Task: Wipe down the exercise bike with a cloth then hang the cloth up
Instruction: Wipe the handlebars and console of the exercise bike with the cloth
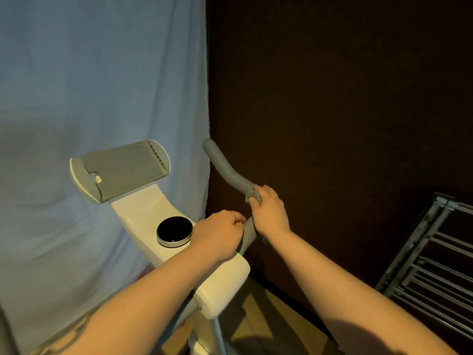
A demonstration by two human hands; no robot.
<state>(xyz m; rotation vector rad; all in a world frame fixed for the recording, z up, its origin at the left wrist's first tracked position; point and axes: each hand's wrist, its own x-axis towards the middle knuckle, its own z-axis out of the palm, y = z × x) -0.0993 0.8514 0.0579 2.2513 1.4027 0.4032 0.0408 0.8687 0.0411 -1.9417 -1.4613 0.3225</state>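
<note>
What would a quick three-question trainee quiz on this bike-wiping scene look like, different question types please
1. True or false: the right hand grips the cloth against the grey handlebar.
2. Multiple choice: the black knob sits (A) on the white frame, (B) on the drying rack, (C) on the tablet holder.
3. Fill in: the left hand holds the lower part of the ____.

Key: 1 true; 2 A; 3 handlebar.
</note>
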